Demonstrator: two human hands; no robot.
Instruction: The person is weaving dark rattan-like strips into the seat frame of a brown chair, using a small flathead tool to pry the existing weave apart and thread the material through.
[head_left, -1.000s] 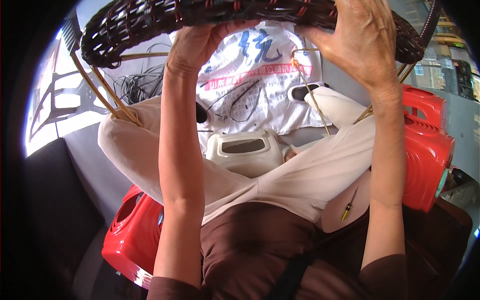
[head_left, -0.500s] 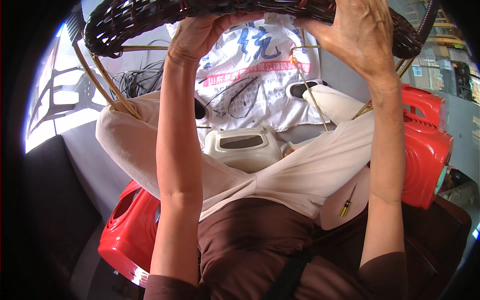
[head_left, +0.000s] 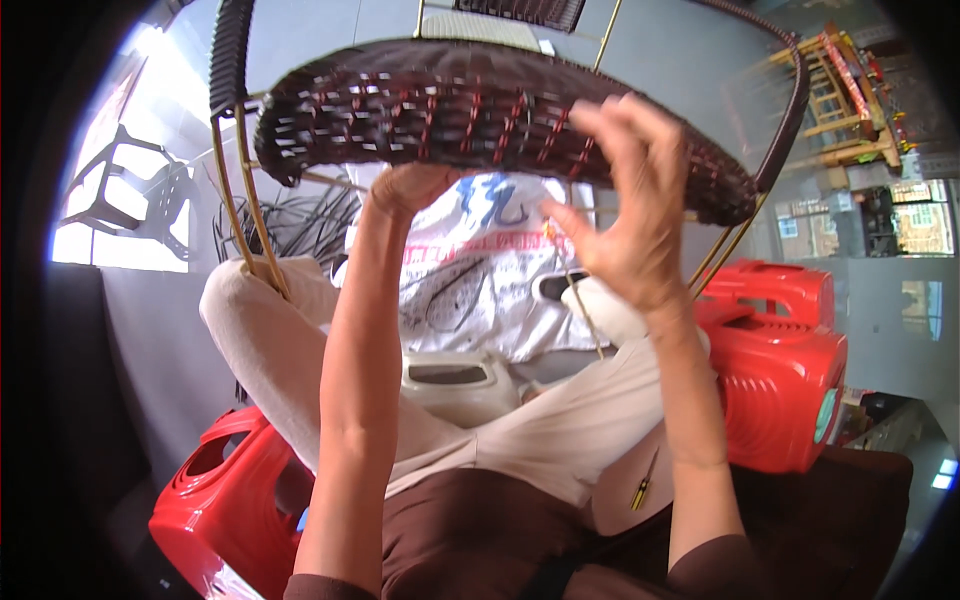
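Note:
A dark brown wicker chair (head_left: 420, 120) with reddish flecks in its weave is tilted across my knees, its gold metal legs (head_left: 226, 190) resting by my thighs. At the lower edge of the woven band my left hand (head_left: 408, 187) grips it, most of its fingers hidden behind the weave. My right hand (head_left: 640, 220) is raised in front of the band's right half, apart from the lower edge. Its fingers are spread and slightly blurred, with nothing visible in them. Whether its fingertips touch the weave I cannot tell.
A white printed sack (head_left: 530, 325) lies on the floor beneath, beside loose black strands (head_left: 290, 230). A white stool (head_left: 495, 388) stands between my legs. Red plastic stools (head_left: 775, 410) flank me. A screwdriver (head_left: 641, 494) lies by my right thigh. A wooden rack (head_left: 850, 100) is far right.
The wicker chair shows lower in the view, with more of its weave and frame visible. My right hand has come off the lower edge, its fingers now spread; my left hand stays at the edge.

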